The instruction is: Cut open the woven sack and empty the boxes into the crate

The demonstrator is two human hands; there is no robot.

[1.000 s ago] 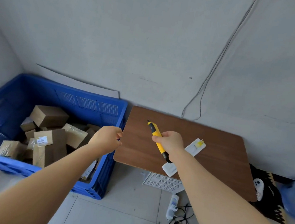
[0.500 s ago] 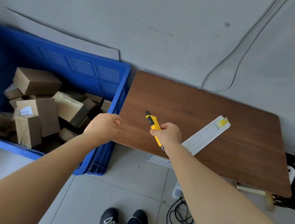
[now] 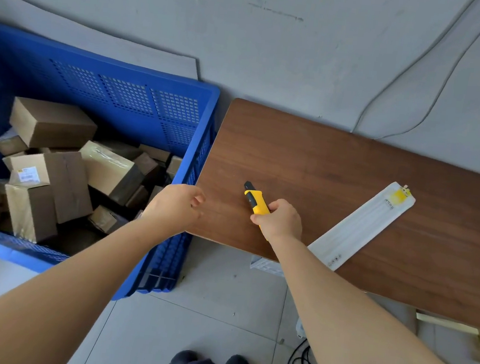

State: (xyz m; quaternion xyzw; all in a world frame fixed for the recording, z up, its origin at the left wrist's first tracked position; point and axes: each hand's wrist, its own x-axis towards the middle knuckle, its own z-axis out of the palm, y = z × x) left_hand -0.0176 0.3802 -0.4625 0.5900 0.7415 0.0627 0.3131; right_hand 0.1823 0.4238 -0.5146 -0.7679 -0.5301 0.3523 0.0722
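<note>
Surface: brown wooden tabletop [image 3: 338,178] beside blue perforated plastic crate [image 3: 128,100] holding brown cardboard boxes [image 3: 52,124]. Over tabletop, right hand [image 3: 280,221] grips yellow-and-black utility knife [image 3: 255,203]; left hand [image 3: 175,204] loosely curled, holding nothing.

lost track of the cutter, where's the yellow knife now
Head view: the right hand grips the yellow knife over the left of the wooden table, beside the blue crate.
</note>
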